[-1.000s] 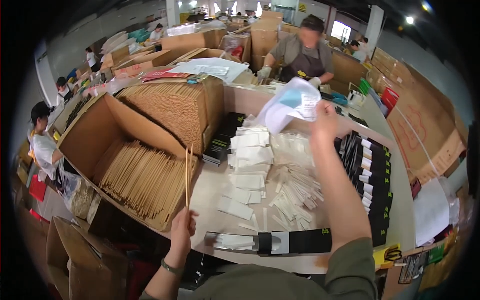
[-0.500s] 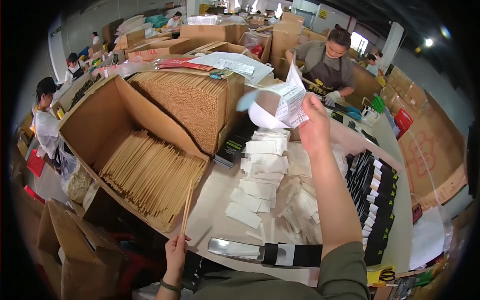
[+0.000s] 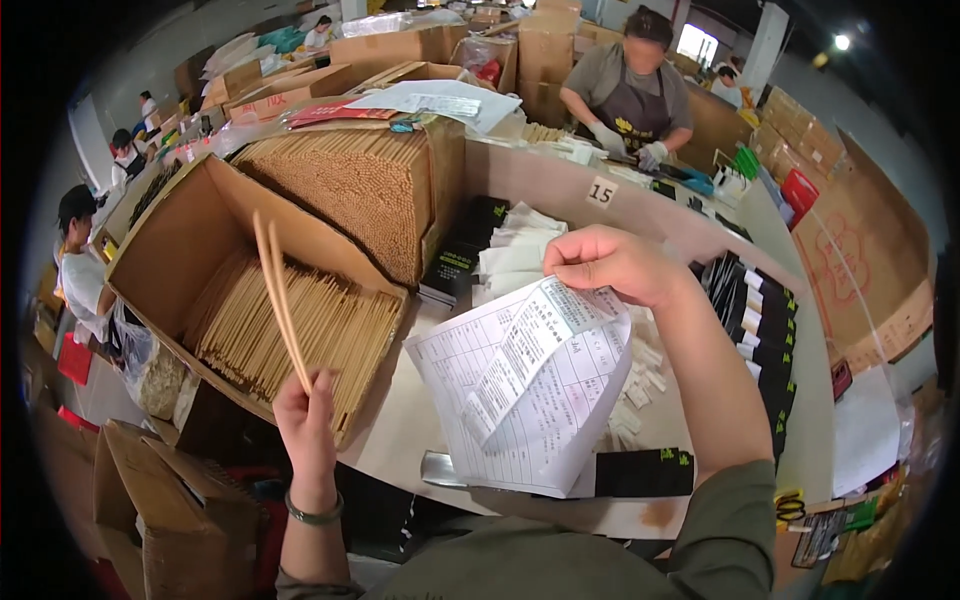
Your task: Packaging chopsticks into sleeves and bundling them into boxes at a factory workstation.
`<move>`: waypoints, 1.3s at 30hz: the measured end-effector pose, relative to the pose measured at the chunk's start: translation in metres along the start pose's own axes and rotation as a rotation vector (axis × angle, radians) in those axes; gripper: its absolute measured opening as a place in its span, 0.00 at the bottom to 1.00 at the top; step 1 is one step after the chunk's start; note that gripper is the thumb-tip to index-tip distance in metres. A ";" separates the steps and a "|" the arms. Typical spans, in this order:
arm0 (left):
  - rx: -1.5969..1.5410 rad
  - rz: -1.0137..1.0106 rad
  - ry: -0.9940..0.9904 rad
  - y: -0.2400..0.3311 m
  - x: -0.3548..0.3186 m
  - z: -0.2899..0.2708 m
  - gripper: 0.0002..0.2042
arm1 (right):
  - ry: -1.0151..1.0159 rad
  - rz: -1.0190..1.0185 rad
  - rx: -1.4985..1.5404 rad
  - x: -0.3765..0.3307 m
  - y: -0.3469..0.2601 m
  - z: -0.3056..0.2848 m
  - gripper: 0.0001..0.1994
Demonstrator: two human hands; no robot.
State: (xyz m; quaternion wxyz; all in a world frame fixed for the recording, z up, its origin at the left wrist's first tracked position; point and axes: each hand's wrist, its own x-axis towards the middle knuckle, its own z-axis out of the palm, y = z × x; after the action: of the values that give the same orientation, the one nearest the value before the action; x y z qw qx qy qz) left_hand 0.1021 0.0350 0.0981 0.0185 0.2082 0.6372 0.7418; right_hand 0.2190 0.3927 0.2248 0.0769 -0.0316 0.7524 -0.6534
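Observation:
My left hand (image 3: 308, 415) is closed around the lower ends of a pair of wooden chopsticks (image 3: 277, 290), which point upward over an open carton (image 3: 180, 222). Inside that carton lies a layer of loose chopsticks (image 3: 270, 325). My right hand (image 3: 615, 265) pinches the top edge of a printed paper sheet (image 3: 440, 365), held tilted above the table. A narrower printed slip (image 3: 520, 358) lies across the sheet's face. Beneath the paper, small white pieces (image 3: 625, 405) and a black sleeve (image 3: 640, 472) are partly covered.
Behind the carton stands a tall box packed with chopsticks (image 3: 350, 195). White packets (image 3: 520, 235) and black packages (image 3: 455, 250) lie before the divider (image 3: 540, 170). Black sleeves (image 3: 775, 345) line the right side. Across the divider, a gloved co-worker (image 3: 635, 90) handles things.
My right hand has brought the sheet down and nearer, its printed face now spread toward me. My left hand has risen with the chopsticks, which now lean left and fan slightly apart.

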 end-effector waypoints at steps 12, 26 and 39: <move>0.013 -0.121 -1.050 0.045 0.055 0.120 0.10 | 0.013 -0.094 -0.179 -0.026 0.001 0.007 0.11; -0.109 -0.143 -0.342 0.070 0.018 0.044 0.05 | 0.248 -0.042 0.706 -0.029 0.117 0.021 0.33; -0.126 -0.024 -0.156 0.075 -0.011 -0.011 0.05 | 0.064 0.000 0.342 -0.012 0.130 0.085 0.26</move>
State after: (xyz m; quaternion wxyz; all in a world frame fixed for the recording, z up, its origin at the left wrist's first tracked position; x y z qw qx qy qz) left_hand 0.1264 0.0076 0.1654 0.0899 0.2563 0.5884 0.7616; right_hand 0.2509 0.3300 0.0854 0.0572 0.0027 0.6325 -0.7724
